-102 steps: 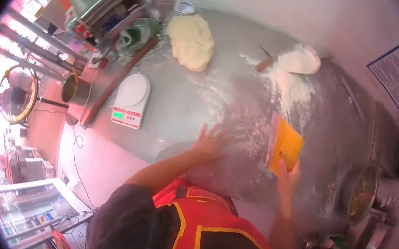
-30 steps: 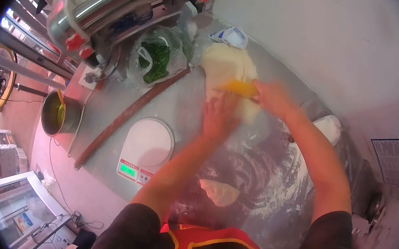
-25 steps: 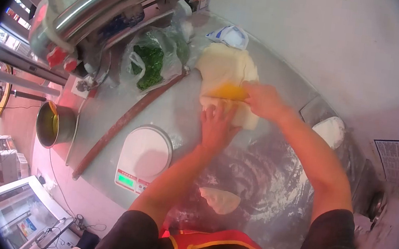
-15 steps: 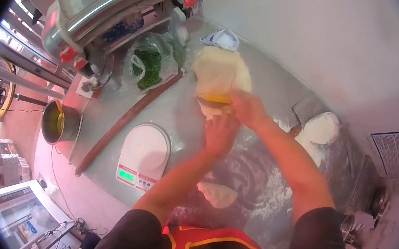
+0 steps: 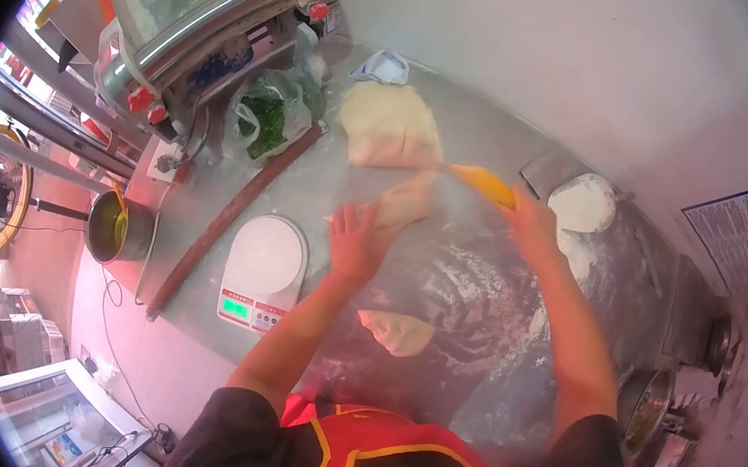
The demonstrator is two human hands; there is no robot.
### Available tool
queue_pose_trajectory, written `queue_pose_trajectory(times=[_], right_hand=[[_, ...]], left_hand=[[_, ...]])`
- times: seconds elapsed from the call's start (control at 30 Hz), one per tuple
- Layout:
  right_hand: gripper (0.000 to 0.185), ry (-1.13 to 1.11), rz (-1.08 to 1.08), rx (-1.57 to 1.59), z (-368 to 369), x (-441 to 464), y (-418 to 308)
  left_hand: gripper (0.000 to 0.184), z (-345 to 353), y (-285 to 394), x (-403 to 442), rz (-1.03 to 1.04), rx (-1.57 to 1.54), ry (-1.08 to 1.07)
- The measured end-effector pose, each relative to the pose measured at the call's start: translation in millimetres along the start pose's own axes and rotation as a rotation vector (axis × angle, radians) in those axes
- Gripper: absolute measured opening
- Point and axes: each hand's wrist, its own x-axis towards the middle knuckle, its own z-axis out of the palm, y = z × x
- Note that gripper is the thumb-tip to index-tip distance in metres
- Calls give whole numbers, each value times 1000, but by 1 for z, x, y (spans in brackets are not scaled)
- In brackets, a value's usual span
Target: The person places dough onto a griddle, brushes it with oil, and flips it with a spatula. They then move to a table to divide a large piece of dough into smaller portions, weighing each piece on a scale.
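A large slab of pale dough (image 5: 390, 128) lies at the back of the floured metal table. Just in front of it is a separate strip of dough (image 5: 408, 202), smeared by motion. My left hand (image 5: 357, 245) has its fingers closed on the near left end of this strip. In my right hand (image 5: 532, 223) is a yellow dough scraper (image 5: 485, 185), its far end pointing left toward the slab's front right corner. A smaller dough piece (image 5: 396, 333) lies by itself nearer my body.
Left of my arms is a white kitchen scale (image 5: 265, 258) with a lit green display. Beyond it are a long rolling pin (image 5: 231, 221), a plastic bag of chopped greens (image 5: 264, 122) and a dough-rolling machine (image 5: 204, 17). A flour mound (image 5: 582, 203) sits at the right.
The scraper has moved right, off the dough, with my right hand. A strip now lies apart from the slab, and my left hand has shifted left and nearer with it.
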Motion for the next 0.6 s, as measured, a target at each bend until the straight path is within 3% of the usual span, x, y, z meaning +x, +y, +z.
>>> queue_pose_trajectory(times=[0.03, 0.1, 0.2, 0.3, 0.4, 0.5, 0.6], right_hand=[[36, -52, 29, -16, -1, 9, -13], [35, -159, 86, -44, -4, 22, -39], [49, 54, 267, 34, 16, 12, -34], [69, 271, 499, 804, 66, -30, 1], [82, 168, 851, 1224, 80, -40, -25], [81, 202, 704, 1082, 158, -24, -37], [81, 219, 522, 972, 169, -8, -47]], left_hand=[[57, -2, 5, -3, 46, 113, 55], [69, 11, 5, 1, 119, 182, -82], [75, 24, -2, 19, 152, 187, -182], [73, 29, -13, 25, 186, 133, -169], [70, 30, -21, 30, 195, 29, -152], [64, 29, -28, 36, 169, -91, -186], [56, 32, -47, 50, 66, -321, -231]])
